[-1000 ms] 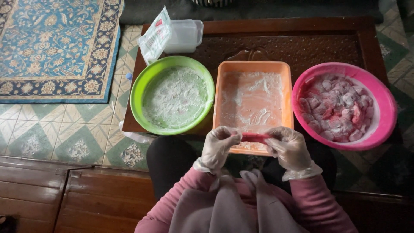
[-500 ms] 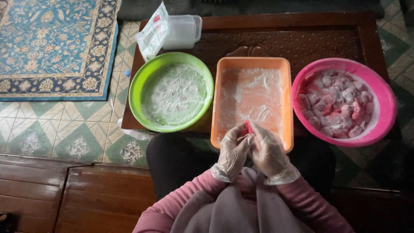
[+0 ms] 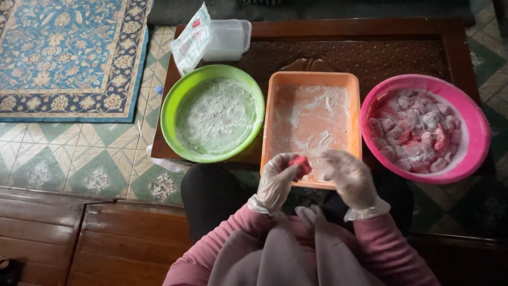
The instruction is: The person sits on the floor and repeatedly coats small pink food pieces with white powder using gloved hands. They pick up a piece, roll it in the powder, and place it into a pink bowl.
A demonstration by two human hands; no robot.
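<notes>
Both my hands wear clear plastic gloves and hover over the near edge of an orange rectangular tray [image 3: 353,114] dusted with white flour. My left hand [image 3: 276,181] pinches a small red piece of dough [image 3: 301,163] at its fingertips. Just to its right, my right hand [image 3: 348,176] is apart from the piece, fingers loosely curled and holding nothing.
A green bowl [image 3: 170,108] of white flour sits left of the tray. At the right is a pink bowl [image 3: 468,153] of flour-coated red pieces. A clear lidded box [image 3: 227,38] and a plastic packet [image 3: 189,43] lie at the table's far left. A blue patterned rug [image 3: 69,53] covers the tiled floor.
A second ago both hands stretched the red piece between them. They then came together, and now the right hand has let go while the left keeps the bunched piece.
</notes>
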